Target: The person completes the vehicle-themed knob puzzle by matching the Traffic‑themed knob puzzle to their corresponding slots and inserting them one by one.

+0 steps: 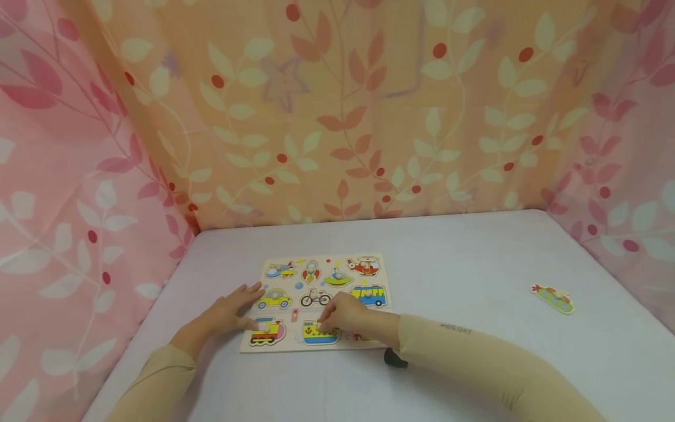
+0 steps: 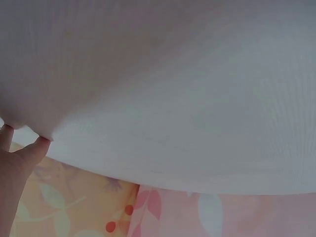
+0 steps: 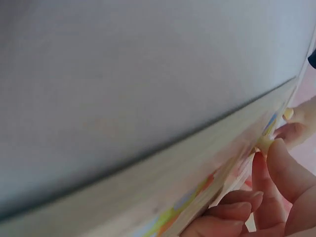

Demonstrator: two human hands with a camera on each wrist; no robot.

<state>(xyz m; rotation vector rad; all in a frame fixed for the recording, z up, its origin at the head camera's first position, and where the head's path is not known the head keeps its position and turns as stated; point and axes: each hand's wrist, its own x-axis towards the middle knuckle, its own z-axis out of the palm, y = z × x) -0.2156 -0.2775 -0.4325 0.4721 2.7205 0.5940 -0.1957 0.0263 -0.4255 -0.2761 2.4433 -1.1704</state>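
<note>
A wooden peg puzzle board lies flat on the table, with vehicle pieces in its spaces. My right hand is over its lower middle, pinching the small knob of the yellow and blue ship piece between thumb and index finger. In the right wrist view the other fingers curl close to the board's face. At the board's left side is my left hand, fingers spread, its thumb at the train piece and its fingertips near the yellow car piece. My right forearm partly hides the lower right piece.
A loose green puzzle piece with a knob lies far right on the white-covered table. Under the right forearm sits a small black object. Patterned curtains enclose the table's back and sides.
</note>
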